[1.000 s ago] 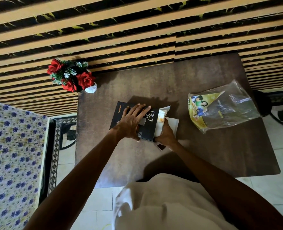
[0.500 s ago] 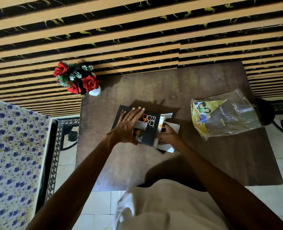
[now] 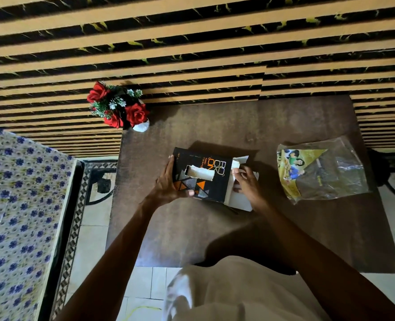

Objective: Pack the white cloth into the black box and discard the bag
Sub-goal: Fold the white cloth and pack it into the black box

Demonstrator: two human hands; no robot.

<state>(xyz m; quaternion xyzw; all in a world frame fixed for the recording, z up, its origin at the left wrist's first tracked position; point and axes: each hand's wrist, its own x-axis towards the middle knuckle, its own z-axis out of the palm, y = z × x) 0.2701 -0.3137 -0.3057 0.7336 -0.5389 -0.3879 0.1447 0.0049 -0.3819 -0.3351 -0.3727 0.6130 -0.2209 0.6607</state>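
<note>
The black box (image 3: 217, 185) with orange lettering lies flat in the middle of the brown table (image 3: 192, 239). White cloth (image 3: 201, 174) shows through a slot in the box's top. My left hand (image 3: 168, 186) grips the box's left end, thumb on top near the front edge. My right hand (image 3: 247, 184) is at the box's open right end, fingers on the white flaps (image 3: 239, 200) there. The clear plastic bag (image 3: 324, 170) with a yellow printed insert lies flat on the table to the right, apart from both hands.
A small white vase of red roses (image 3: 120, 107) stands at the table's back left corner. A striped wall runs behind the table. A bed with a blue-flowered sheet (image 3: 13, 216) lies to the left. Tiled floor shows in front.
My left hand slid off the box's top to grip its left end, uncovering the slot and the cloth inside. My right hand stays at the right-end flaps. The view shifted down.
</note>
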